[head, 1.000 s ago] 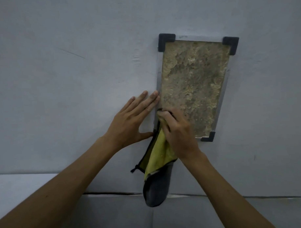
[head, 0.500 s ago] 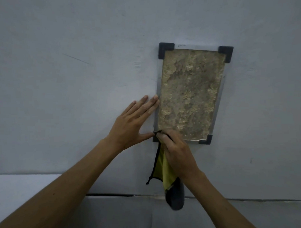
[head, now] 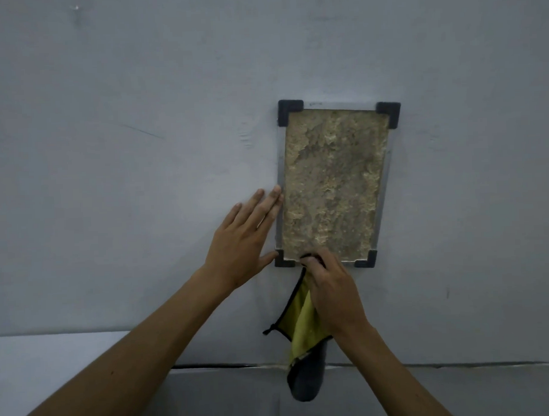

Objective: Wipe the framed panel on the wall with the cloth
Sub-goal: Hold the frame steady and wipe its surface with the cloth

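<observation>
The framed panel (head: 331, 181) hangs on the grey wall: a mottled brown-green stone-like surface in a thin metal frame with black corner pieces. My right hand (head: 330, 291) is shut on a yellow and dark grey cloth (head: 301, 340) and presses its top end against the panel's bottom edge, near the lower left corner. The rest of the cloth hangs down below the hand. My left hand (head: 243, 240) lies flat and open on the wall, fingertips touching the frame's left edge.
The plain grey wall (head: 140, 150) surrounds the panel. Below it runs a horizontal ledge with a dark seam (head: 216, 366) at about the level of the cloth's hanging end.
My right hand with the cloth has slid down the panel's left side to the bottom edge, then a little to the right. The left hand has stayed flat beside the frame.
</observation>
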The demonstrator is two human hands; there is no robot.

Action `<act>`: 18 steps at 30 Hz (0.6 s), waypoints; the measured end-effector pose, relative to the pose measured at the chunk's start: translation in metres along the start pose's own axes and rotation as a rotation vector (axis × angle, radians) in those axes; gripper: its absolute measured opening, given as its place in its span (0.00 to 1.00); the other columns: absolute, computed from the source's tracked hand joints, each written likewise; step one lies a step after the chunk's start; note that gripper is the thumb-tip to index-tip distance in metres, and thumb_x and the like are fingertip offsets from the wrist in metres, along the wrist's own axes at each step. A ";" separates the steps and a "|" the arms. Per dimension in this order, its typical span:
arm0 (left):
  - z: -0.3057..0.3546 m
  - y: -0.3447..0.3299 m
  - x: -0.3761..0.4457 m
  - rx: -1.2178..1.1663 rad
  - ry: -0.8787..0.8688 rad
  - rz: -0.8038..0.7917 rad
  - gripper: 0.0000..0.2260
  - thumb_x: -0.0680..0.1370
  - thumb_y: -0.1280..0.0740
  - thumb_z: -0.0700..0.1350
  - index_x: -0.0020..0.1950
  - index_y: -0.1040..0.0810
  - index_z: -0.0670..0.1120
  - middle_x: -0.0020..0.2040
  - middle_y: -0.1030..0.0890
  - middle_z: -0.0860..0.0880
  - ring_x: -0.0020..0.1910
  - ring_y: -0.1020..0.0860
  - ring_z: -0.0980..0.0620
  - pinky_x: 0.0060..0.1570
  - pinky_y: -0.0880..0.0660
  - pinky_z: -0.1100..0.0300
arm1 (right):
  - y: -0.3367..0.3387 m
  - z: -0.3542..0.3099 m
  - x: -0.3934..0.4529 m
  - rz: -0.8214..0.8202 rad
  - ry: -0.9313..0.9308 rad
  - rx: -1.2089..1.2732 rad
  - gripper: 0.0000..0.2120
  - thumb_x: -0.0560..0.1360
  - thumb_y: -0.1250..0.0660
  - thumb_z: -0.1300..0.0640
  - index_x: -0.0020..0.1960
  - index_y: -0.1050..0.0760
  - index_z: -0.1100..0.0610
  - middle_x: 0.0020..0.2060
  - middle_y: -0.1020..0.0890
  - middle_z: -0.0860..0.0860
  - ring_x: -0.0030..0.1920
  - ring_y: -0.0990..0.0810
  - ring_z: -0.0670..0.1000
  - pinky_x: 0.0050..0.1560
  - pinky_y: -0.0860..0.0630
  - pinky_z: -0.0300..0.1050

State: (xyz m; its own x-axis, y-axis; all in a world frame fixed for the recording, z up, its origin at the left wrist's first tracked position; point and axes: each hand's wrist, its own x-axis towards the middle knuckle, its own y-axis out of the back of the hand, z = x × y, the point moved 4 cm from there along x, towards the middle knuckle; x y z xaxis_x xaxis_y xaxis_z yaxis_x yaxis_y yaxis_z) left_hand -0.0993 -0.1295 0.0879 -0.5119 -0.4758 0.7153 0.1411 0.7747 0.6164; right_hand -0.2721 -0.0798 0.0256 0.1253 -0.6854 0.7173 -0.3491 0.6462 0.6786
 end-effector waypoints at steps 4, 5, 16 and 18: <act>0.001 0.001 0.000 -0.019 0.022 0.010 0.46 0.76 0.34 0.64 0.83 0.56 0.48 0.84 0.57 0.52 0.82 0.53 0.50 0.77 0.38 0.46 | 0.010 0.015 -0.004 0.092 -0.144 0.127 0.09 0.76 0.34 0.69 0.55 0.21 0.61 0.53 0.24 0.55 0.50 0.22 0.54 0.47 0.21 0.47; 0.003 0.000 0.001 -0.031 0.029 0.011 0.45 0.76 0.34 0.63 0.83 0.55 0.48 0.84 0.57 0.52 0.82 0.53 0.50 0.76 0.38 0.46 | 0.010 0.013 -0.001 0.111 -0.148 0.137 0.09 0.76 0.33 0.70 0.54 0.21 0.61 0.53 0.24 0.55 0.49 0.22 0.54 0.46 0.21 0.47; 0.003 0.010 0.005 -0.055 -0.013 0.015 0.45 0.74 0.31 0.62 0.83 0.48 0.46 0.84 0.50 0.50 0.82 0.48 0.49 0.74 0.34 0.51 | 0.004 -0.005 0.012 0.139 -0.007 0.202 0.07 0.79 0.34 0.64 0.57 0.23 0.60 0.54 0.24 0.54 0.48 0.21 0.53 0.47 0.22 0.43; -0.002 0.014 0.006 -0.071 -0.030 0.028 0.43 0.75 0.30 0.62 0.82 0.45 0.47 0.83 0.46 0.50 0.81 0.44 0.49 0.71 0.29 0.53 | 0.013 0.010 0.013 0.220 -0.098 0.268 0.09 0.79 0.33 0.64 0.58 0.23 0.60 0.54 0.24 0.53 0.50 0.22 0.52 0.50 0.26 0.37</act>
State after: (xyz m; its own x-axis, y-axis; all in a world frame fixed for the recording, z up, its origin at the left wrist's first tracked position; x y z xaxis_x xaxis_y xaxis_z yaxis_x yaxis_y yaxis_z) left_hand -0.0991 -0.1225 0.1015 -0.5321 -0.4407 0.7230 0.2153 0.7554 0.6189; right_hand -0.2844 -0.0838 0.0422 -0.0648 -0.5770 0.8142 -0.5906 0.6798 0.4348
